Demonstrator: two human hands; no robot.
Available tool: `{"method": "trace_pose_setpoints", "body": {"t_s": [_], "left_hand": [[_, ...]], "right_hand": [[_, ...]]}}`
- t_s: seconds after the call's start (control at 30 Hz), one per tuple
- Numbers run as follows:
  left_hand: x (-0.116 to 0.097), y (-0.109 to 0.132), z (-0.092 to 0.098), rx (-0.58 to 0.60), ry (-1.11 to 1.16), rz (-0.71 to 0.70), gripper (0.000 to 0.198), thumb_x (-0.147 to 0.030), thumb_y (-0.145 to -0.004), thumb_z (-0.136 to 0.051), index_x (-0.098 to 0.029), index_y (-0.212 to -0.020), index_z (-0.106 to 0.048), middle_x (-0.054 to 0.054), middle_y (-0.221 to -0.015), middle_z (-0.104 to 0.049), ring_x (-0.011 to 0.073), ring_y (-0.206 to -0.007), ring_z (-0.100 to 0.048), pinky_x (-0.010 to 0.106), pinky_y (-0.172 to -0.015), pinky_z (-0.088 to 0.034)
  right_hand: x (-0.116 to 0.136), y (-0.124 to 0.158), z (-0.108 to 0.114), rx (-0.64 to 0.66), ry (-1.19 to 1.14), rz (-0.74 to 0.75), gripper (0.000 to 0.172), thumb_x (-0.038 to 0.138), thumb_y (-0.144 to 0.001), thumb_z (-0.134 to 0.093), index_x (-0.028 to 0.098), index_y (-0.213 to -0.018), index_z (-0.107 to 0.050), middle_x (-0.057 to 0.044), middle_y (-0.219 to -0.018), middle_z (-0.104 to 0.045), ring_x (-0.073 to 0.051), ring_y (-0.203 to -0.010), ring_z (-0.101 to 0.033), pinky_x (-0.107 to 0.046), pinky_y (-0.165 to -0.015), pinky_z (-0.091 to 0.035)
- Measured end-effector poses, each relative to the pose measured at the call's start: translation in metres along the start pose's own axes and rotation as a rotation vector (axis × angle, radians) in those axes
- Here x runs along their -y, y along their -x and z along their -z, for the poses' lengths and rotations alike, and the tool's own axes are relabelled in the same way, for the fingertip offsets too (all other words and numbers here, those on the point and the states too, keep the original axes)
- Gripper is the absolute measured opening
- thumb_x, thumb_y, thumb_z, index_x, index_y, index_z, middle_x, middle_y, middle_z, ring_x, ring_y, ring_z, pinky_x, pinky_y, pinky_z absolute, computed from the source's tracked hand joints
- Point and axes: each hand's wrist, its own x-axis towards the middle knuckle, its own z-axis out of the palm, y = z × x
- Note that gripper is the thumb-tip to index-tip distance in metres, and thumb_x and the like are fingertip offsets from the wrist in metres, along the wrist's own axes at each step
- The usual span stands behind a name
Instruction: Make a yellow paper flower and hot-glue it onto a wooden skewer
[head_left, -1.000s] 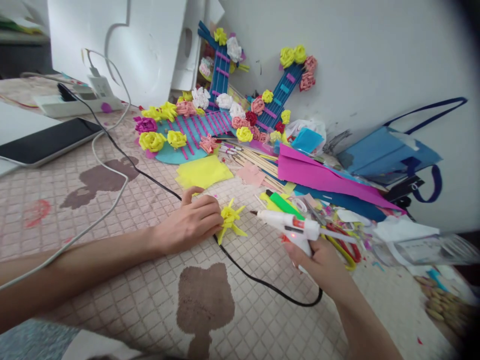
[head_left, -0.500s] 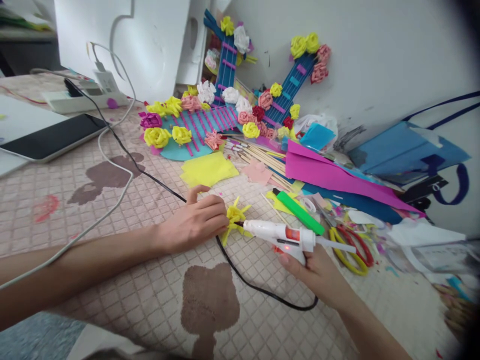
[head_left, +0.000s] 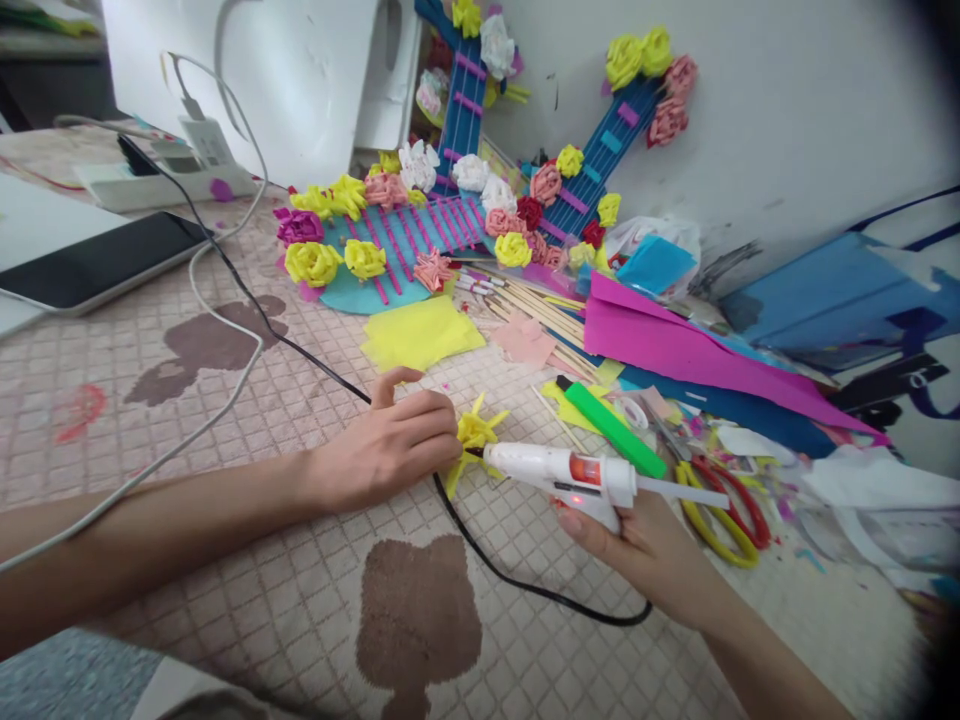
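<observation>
My right hand (head_left: 637, 545) is wrapped around a white hot glue gun (head_left: 551, 470), whose small red light is lit and whose glue stick juts out at the back. The gun's dark nozzle touches or nearly touches a spiky yellow paper flower (head_left: 478, 428) on the tablecloth. My left hand (head_left: 394, 440) rests at the flower's left side with its fingers curled and closed on its edge; the fingertips are partly hidden. A black cord (head_left: 517, 575) runs across the cloth beneath my left hand and loops towards my right.
Yellow crepe paper (head_left: 424, 332), a green marker (head_left: 615, 428) and scissors (head_left: 720, 515) lie around my hands. Paper-flower-covered cardboard guitars (head_left: 420, 240) stand at the back. A magenta sheet (head_left: 667, 345) is at the right. A tablet (head_left: 97, 262) and power strip (head_left: 161, 185) sit at the left.
The view has shifted slightly. Both hands, the glue gun and the yellow flower keep nearly the same places relative to each other.
</observation>
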Motion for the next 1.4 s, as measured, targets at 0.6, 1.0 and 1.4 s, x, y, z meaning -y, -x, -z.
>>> {"method": "trace_pose_setpoints", "body": {"t_s": [0.6, 1.0, 1.4], "left_hand": [[-0.004, -0.0028, 0.0005, 0.013, 0.063, 0.094, 0.017, -0.022, -0.093, -0.045, -0.021, -0.082, -0.058, -0.001, -0.082, -0.064, 0.0155, -0.09, -0.054, 0.041, -0.096, -0.023], [-0.0052, -0.0039, 0.0017, 0.012, 0.077, 0.103, 0.017, -0.022, -0.093, -0.046, -0.021, -0.082, -0.059, -0.002, -0.081, -0.064, 0.0152, -0.089, -0.054, 0.04, -0.097, -0.023], [-0.003, -0.003, -0.002, 0.009, 0.13, 0.143, 0.018, -0.024, -0.092, -0.047, -0.02, -0.08, -0.06, -0.001, -0.08, -0.062, 0.016, -0.09, -0.053, 0.04, -0.095, -0.023]], "right_hand": [[-0.0013, -0.0027, 0.0006, 0.083, 0.087, 0.005, 0.031, 0.044, -0.09, -0.043, 0.024, -0.108, -0.059, -0.005, -0.104, -0.064, -0.023, -0.098, -0.059, -0.033, -0.083, -0.048], [-0.0015, 0.0002, -0.0031, 0.011, 0.126, 0.01, 0.031, 0.044, -0.088, -0.046, 0.022, -0.103, -0.061, -0.006, -0.104, -0.064, -0.024, -0.097, -0.06, -0.035, -0.082, -0.049], [-0.0016, 0.0031, -0.0038, 0.023, 0.089, -0.017, 0.03, 0.043, -0.09, -0.043, 0.022, -0.101, -0.061, -0.004, -0.091, -0.067, -0.023, -0.089, -0.062, -0.033, -0.076, -0.05]]}}
